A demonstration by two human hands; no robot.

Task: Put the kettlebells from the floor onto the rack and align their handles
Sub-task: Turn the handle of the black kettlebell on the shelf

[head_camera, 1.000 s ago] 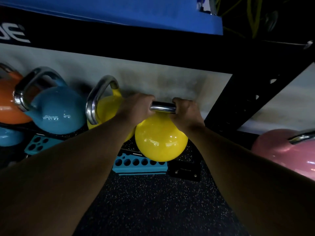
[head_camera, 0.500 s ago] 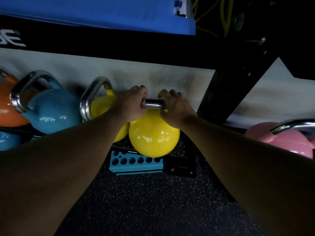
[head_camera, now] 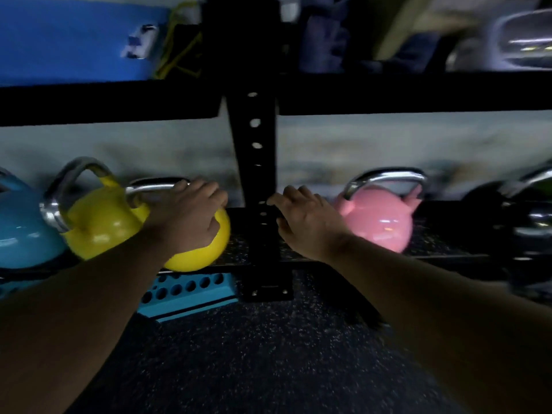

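A yellow kettlebell [head_camera: 206, 252] sits on the low shelf of the black rack [head_camera: 257, 162], its steel handle running left to right. My left hand [head_camera: 191, 213] lies over the right end of that handle with the fingers curled down around it. A second yellow kettlebell [head_camera: 98, 225] stands just to its left, touching it, with its handle turned at an angle. My right hand [head_camera: 304, 222] hovers in front of the rack's upright, fingers apart and holding nothing. A pink kettlebell [head_camera: 379, 222] stands on the shelf right of the upright.
A blue kettlebell [head_camera: 21, 228] is at the far left and a black one [head_camera: 522, 219] at the far right. A blue block with holes [head_camera: 185, 291] lies on the speckled floor under the shelf. A blue mat [head_camera: 74, 37] fills the upper shelf.
My right hand has let go of the yellow kettlebell's handle and moved right, past the upright. The view has swung right, bringing the pink kettlebell fully into sight. My left hand stays on the handle.
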